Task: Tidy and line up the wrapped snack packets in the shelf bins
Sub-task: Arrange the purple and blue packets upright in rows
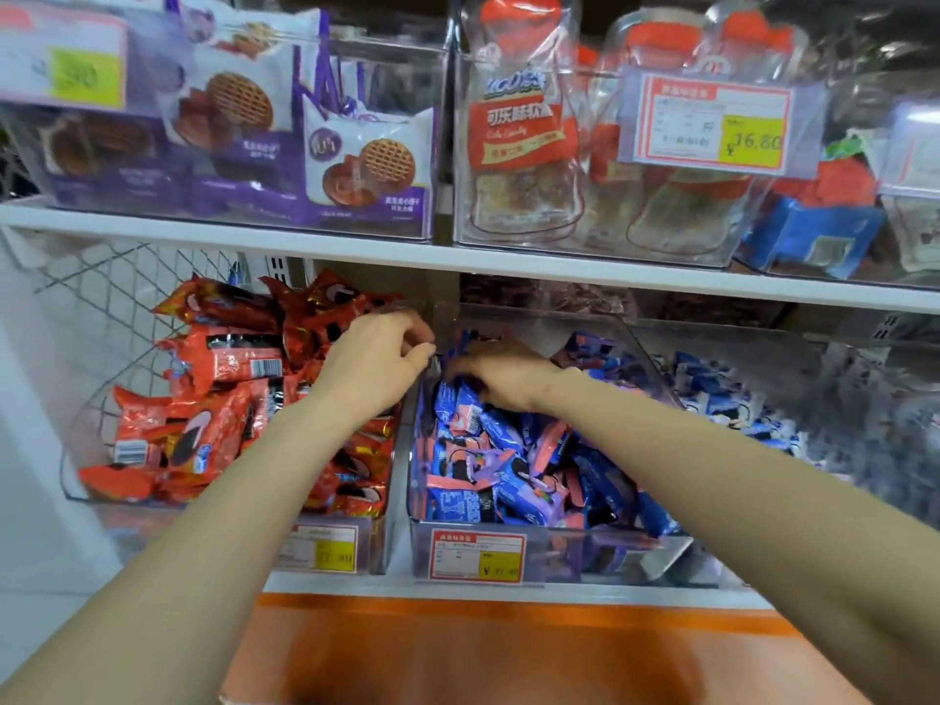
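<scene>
Lower shelf (356, 585): three clear bins stand side by side along the front edge.

Red bin (377, 544), left end of the shelf: filled with red packets (218, 399), heaped loosely at mixed angles, some with the barcode side up. A price tag (325, 549) is fixed to its front wall. Wire mesh (117, 297) stands just left of it.

Blue bin (585, 552), just right of the red bin, the walls close together: filled with blue packets (508, 465) in blue, pink and purple wrap, lying jumbled and overlapping, not in rows. A red-bordered tag (477, 556) sits on the left part of its front wall.

Third bin (763, 368), further right: holds white-and-blue packets (722, 394), also loose.

Left hand (374, 366): reaches over the rear of the red bin, back of the hand up, fingers and thumb curled and pinching the top rim of the blue bin's left wall near its rear corner.

Right hand (503, 379): palm down over the rear left of the blue bin, fingers bent down onto the blue packets there. Whether it grasps a packet or only presses cannot be told; the fingertips are partly hidden.

The two hands are near each other, on either side of that wall.

Upper shelf (305, 249): clear bins with purple waffle packets (366, 155) at left and clear red-labelled bags (519, 124) at centre.

An orange surface (508, 648) lies below the lower shelf's front edge, blurred.
</scene>
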